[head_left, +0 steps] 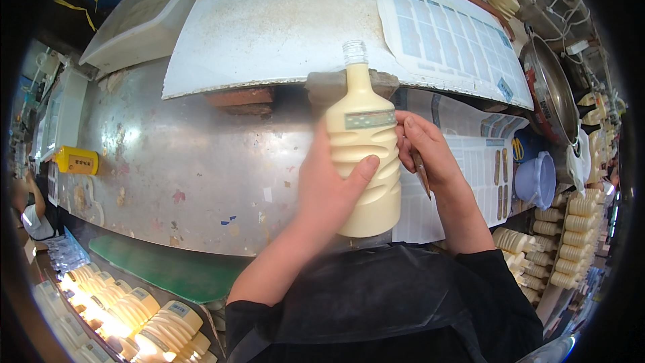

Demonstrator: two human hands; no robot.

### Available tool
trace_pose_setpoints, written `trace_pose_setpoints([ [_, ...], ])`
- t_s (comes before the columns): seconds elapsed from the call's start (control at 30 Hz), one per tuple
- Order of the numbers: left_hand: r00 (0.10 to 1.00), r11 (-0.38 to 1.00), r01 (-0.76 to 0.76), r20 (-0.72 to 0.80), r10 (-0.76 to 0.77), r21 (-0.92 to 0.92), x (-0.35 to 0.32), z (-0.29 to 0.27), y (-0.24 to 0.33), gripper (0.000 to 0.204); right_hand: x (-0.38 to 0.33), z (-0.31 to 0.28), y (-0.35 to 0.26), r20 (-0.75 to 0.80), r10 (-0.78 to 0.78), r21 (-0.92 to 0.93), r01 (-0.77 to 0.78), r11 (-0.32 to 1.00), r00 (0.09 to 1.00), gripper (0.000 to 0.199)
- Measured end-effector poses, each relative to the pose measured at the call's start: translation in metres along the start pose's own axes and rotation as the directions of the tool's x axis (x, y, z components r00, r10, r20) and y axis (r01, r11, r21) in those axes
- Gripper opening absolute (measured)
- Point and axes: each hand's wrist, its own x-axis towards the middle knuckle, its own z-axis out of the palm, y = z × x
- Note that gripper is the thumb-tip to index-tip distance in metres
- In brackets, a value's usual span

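Note:
A cream-coloured bottle (366, 195) with wavy ridges and a clear threaded neck stands tilted before me, its mouth pointing away. My left hand (336, 178) is wrapped round its left side, thumb across the front. A greenish patterned label strip (369, 119) lies on its shoulder. At the strip's right end, the fingertips of my right hand (430, 151) touch the bottle. A thin pointed tool (421, 173), perhaps a small blade, is held in that hand and points down. Behind the bottle's neck sits a brownish block or cloth (326, 87), partly hidden.
Label sheets (437, 33) lie on a raised white board (282, 27), with more printed sheets (463, 175) on the metal table (181, 181). Right are a lavender bucket (535, 180) and metal pan (554, 87); left, a yellow container (76, 160). Several cream bottles (171, 323) lie lower left, others (581, 235) lower right.

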Motion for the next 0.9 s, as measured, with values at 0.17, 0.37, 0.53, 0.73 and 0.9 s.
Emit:
trace_pose_setpoints([
  [0.17,0.997,0.997,0.074,-0.014,-0.075,-0.036,-0.001,-0.002,-0.006,0.072,-0.001,-0.003,0.000,0.024,-0.041,-0.051,0.042,0.998,0.999,0.054],
  [0.37,0.994,0.991,0.112,-0.010,-0.113,-0.077,-0.001,-0.005,-0.008,0.073,-0.005,0.000,-0.005,0.004,-0.020,-0.064,0.020,0.998,1.000,0.050],
  [0.53,0.987,0.980,0.162,0.010,-0.162,-0.115,0.001,-0.009,-0.010,0.070,-0.013,0.002,-0.018,0.004,0.062,-0.105,-0.062,0.993,0.998,0.043],
  [0.73,0.979,0.928,0.203,0.073,-0.190,-0.312,0.005,-0.005,-0.003,0.074,-0.015,0.009,-0.024,0.020,-0.047,-0.051,0.048,0.998,0.999,0.044],
  [0.9,0.983,0.922,0.186,0.069,-0.172,-0.339,0.005,-0.003,-0.008,0.075,-0.015,0.007,-0.016,0.028,-0.101,-0.074,0.103,0.992,0.994,0.046],
])
